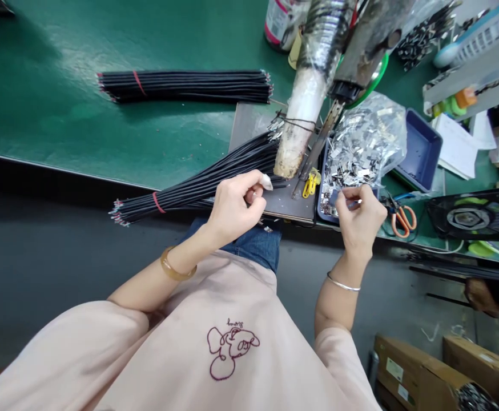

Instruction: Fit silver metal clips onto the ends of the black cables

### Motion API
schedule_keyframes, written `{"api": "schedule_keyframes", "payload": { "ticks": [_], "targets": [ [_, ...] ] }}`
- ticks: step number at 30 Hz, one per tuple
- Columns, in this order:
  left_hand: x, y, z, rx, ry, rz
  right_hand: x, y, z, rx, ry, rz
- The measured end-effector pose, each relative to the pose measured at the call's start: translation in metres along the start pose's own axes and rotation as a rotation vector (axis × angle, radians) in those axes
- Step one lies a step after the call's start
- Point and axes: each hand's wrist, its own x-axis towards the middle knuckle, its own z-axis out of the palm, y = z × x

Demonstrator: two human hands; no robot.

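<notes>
My left hand (238, 206) is closed, thumb and fingers curled together, with a white wrap (266, 182) on one fingertip. It lies over the near bundle of black cables (202, 182), and whether it grips a cable is hidden. That bundle has a red band, and bare wire tips show at its left end. Above a blue tray (323, 210), my right hand (361, 220) pinches with thumb and fingers; what sits between them is too small to name. Small shiny metal connector pieces (352, 174) fill the tray and the clear plastic bag (373, 123) on it.
A machine's white wrapped tube (303, 105) and metal arm (324, 134) come down between the hands. Yellow snips (312, 183), orange-handled scissors (403, 221) and a black fan (472, 217) lie about. Another banded cable bundle (189, 85) rests behind. Cardboard boxes (425, 371) stand below right.
</notes>
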Motion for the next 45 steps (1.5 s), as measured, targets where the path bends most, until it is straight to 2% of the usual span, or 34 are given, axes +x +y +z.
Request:
{"api": "schedule_keyframes", "payload": {
  "ticks": [4, 7, 10, 15, 19, 23, 25, 28, 30, 32, 35, 37, 40, 45],
  "targets": [
    [0.001, -0.005, 0.007, 0.375, -0.007, 0.217, 0.018, 0.004, 0.01, 0.048, -0.065, -0.104],
    [0.002, -0.007, 0.011, 0.585, -0.059, 0.251, 0.027, 0.007, 0.01, -0.008, -0.163, -0.131],
    [0.004, -0.006, 0.013, 0.699, -0.133, 0.253, 0.029, 0.009, 0.005, -0.089, -0.222, -0.123],
    [0.002, -0.005, 0.01, 0.659, -0.145, 0.295, 0.021, 0.012, 0.001, -0.012, -0.227, -0.079],
    [-0.005, -0.009, 0.009, 0.577, -0.101, 0.364, 0.008, 0.004, -0.006, 0.042, -0.052, -0.004],
    [-0.011, -0.01, 0.008, 0.53, -0.04, 0.421, -0.013, -0.024, -0.016, 0.206, 0.185, 0.033],
    [-0.012, -0.007, 0.008, 0.49, -0.046, 0.438, -0.026, -0.043, -0.018, 0.369, 0.202, 0.072],
    [-0.013, 0.001, 0.01, 0.381, -0.086, 0.467, -0.044, -0.07, -0.012, 0.567, 0.152, 0.104],
    [-0.012, 0.007, 0.012, 0.269, -0.104, 0.435, -0.053, -0.083, -0.004, 0.564, 0.2, 0.069],
    [-0.011, 0.012, 0.014, 0.139, -0.119, 0.317, -0.058, -0.088, 0.005, 0.57, 0.213, 0.052],
    [-0.01, 0.016, 0.015, -0.039, -0.176, 0.067, -0.06, -0.088, 0.015, 0.67, 0.105, 0.092],
    [-0.009, 0.017, 0.014, -0.124, -0.218, -0.05, -0.059, -0.087, 0.02, 0.727, 0.004, 0.115],
    [-0.009, 0.016, 0.015, -0.183, -0.236, -0.11, -0.059, -0.086, 0.023, 0.773, -0.059, 0.13],
    [-0.011, 0.012, 0.016, -0.199, -0.232, -0.12, -0.061, -0.086, 0.025, 0.835, -0.039, 0.116]
  ]
}}
